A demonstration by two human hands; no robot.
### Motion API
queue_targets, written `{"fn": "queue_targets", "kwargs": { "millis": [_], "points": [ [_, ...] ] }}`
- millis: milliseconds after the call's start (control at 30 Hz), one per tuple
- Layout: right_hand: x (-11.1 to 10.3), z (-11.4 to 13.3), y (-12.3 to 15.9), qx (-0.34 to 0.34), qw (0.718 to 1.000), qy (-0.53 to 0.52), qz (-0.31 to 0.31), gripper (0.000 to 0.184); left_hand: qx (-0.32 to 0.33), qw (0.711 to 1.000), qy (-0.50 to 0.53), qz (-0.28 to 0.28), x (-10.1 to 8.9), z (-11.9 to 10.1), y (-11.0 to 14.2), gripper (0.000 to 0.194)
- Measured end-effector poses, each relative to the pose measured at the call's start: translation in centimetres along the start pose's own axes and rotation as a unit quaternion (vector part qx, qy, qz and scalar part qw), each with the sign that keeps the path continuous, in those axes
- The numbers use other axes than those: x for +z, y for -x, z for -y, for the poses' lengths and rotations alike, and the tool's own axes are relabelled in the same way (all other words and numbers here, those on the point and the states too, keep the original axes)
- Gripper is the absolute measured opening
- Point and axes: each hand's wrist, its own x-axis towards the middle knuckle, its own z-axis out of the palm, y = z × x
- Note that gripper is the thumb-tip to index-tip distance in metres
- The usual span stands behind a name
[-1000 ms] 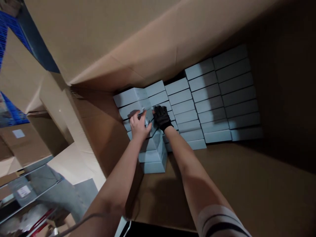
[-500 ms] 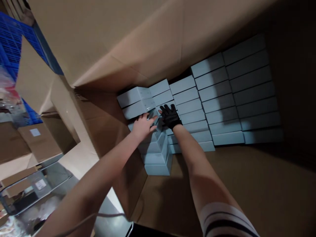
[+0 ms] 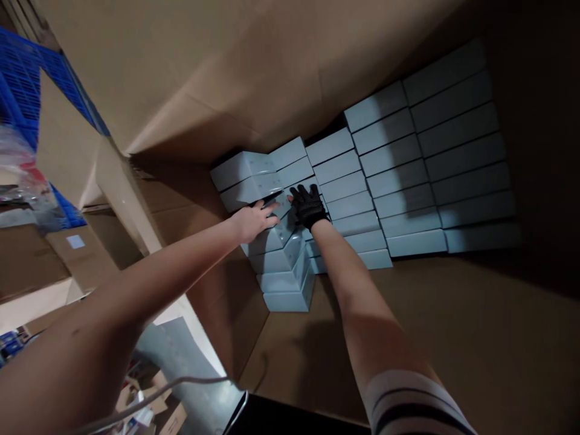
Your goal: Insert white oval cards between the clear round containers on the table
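Observation:
My bare left hand (image 3: 254,223) rests with its fingers spread on a white box (image 3: 272,208) in the left stack. A narrow dark gap shows just above those fingers, under the upper boxes. My right hand (image 3: 309,205) wears a black glove and lies with fingers apart against the box fronts, at the corner where the left stack meets the back row. Neither hand visibly wraps round a box. Below my left hand, several more white boxes (image 3: 285,301) are piled to the carton floor. Part of the stack is hidden behind my hands.
A large cardboard carton (image 3: 362,338) surrounds the stacks. More white boxes (image 3: 399,175) stand in columns to the right, partly in shadow. A thin cable (image 3: 181,380) and a black object (image 3: 290,417) are at the bottom. Blue crates (image 3: 27,84) and cartons (image 3: 81,254) stand outside left.
My left hand has shifted slightly left, its forearm swinging lower and flatter. A dark gap now shows above its fingers. The right hand stays on the boxes while the view shifts a little.

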Motion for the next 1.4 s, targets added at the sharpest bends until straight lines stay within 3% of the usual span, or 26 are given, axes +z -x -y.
{"fn": "queue_targets", "kwargs": {
  "millis": [133, 333, 467, 567, 667, 900, 1033, 1133, 1233, 1400],
  "points": [
    [0.5, -0.1, -0.2, 0.002, 1.000, 0.009, -0.009, 0.058, -0.005, 1.000, 0.015, -0.025, -0.2, 0.4, -0.6, 0.055],
    [1.1, -0.4, -0.5, -0.003, 1.000, 0.010, -0.011, 0.060, 0.058, 0.997, -0.012, 0.040, -1.1, 1.0, -1.4, 0.064],
    [0.8, -0.6, -0.3, -0.006, 1.000, 0.003, 0.003, 0.061, 0.017, 0.999, -0.008, 0.042, -2.0, 1.2, -1.8, 0.053],
    [0.5, -0.7, -0.3, -0.002, 1.000, -0.004, 0.010, 0.058, -0.017, 1.000, -0.003, 0.002, -2.0, 0.9, -1.8, 0.045],
    [0.5, -0.7, -0.2, 0.002, 1.000, -0.011, 0.010, 0.057, -0.024, 1.000, -0.013, -0.014, -2.1, 0.3, -1.9, 0.050],
    [0.0, -0.5, -0.1, -0.004, 1.000, -0.017, 0.019, 0.058, 0.005, 0.997, -0.021, 0.069, -5.5, -1.5, -4.8, 0.038],
    [-1.3, -0.5, 0.5, -0.006, 0.999, -0.031, 0.011, 0.055, 0.016, 0.998, -0.037, 0.054, -6.0, -2.2, -5.6, 0.035],
    [-1.5, 0.1, 1.8, 0.086, 0.989, -0.119, 0.008, 0.053, 0.028, 0.996, -0.045, 0.070, -6.1, -1.9, -6.0, 0.032],
    [-0.2, 2.3, 3.4, 0.198, 0.958, -0.204, 0.039, 0.043, 0.038, 0.991, -0.060, 0.114, -6.7, -1.6, -6.5, 0.031],
    [2.4, 6.4, 4.4, 0.223, 0.945, -0.238, 0.030, 0.051, 0.023, 0.986, -0.075, 0.148, -8.3, -1.7, -6.0, 0.032]
  ]
}}
